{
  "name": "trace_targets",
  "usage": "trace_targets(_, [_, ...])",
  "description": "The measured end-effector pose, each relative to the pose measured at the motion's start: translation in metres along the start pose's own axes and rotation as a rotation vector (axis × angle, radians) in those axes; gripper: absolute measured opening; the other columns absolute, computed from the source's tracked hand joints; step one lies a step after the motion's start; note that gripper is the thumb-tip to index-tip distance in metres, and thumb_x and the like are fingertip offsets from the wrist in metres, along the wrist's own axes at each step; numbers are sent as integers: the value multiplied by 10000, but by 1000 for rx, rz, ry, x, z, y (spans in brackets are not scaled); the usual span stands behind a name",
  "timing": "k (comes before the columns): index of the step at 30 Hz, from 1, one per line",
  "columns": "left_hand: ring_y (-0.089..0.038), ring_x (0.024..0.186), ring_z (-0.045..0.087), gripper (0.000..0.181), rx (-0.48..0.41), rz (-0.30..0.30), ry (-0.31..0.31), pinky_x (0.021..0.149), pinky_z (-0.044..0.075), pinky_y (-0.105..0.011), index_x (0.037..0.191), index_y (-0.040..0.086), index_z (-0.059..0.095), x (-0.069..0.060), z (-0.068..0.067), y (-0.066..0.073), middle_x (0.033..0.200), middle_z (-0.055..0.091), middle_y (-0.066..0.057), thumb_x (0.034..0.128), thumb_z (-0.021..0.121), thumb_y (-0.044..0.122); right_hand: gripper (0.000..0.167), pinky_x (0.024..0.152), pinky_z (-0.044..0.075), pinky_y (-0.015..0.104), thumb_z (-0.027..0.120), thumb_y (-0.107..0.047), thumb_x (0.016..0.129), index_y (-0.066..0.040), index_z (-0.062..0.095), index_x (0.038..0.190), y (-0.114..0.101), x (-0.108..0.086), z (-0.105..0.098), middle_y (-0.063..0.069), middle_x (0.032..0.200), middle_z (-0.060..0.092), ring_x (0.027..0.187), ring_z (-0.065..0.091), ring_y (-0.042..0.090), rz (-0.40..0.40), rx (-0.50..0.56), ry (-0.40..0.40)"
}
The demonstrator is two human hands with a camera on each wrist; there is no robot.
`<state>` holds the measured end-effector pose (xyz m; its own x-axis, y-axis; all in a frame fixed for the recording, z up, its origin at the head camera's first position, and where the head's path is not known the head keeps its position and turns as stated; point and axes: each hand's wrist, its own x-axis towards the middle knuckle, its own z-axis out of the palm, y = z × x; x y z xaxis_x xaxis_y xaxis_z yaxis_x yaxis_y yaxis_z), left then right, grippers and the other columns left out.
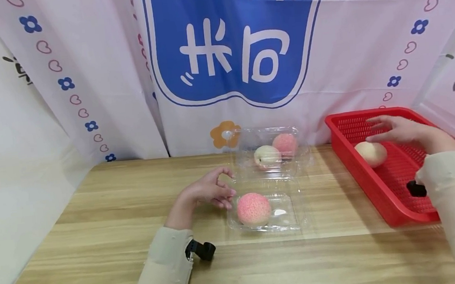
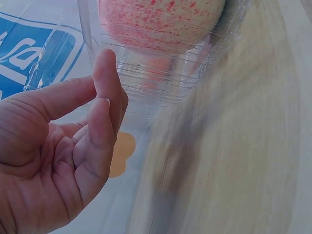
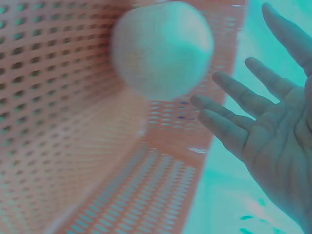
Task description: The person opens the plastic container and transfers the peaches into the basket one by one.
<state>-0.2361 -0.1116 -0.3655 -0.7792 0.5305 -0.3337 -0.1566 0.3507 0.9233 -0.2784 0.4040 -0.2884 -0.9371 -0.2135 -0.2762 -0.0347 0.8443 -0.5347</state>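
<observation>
- The pale peach (image 1: 371,154) sits inside the red basket (image 1: 364,190), near its left wall and in its farther half.
- From the right hand (image 1: 403,132), the peach lies below and just beyond the fingertips; the right wrist view shows a gap between them. That gap, downward and toward the basket's left wall, looks like the relation that matters most.
- The peach is nearly round, with no marked long axis, so turning the wrist to suit it seems needless. The right hand is by far the nearer.
- It looks smooth and cream-yellow in the head view, with no pink showing. The right wrist view is tinted and blurred, so I cannot tell whether its side touches the basket wall.
- The right hand's fingers are spread and nearly straight over the basket, gripping nothing.
- Left of the basket, a clear box (image 1: 285,214) stands open on the table (image 1: 346,263), a pink peach (image 1: 253,209) in its near half.
- A cream peach (image 1: 268,157) and a rosy peach (image 1: 285,145) show through the box's far half, nearer the basket.
- The left hand (image 1: 209,190) is well left of the basket, just beside the box, its fingers loosely bent and pinching nothing.
- Beyond the basket hangs a printed cloth (image 1: 351,57).
</observation>
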Motion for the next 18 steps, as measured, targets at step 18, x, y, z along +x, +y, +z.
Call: trace_targets(18, [-142,565,661,535,-6,8,-11,526,546,-216,1399,7,300,2,-1,-2,820,676,-135,942,572,-47,765,1036,324,771,589,-361,987,-243,146,1599,-87,-31,-16,176,1626,232,1444,257,499,-201,45,161])
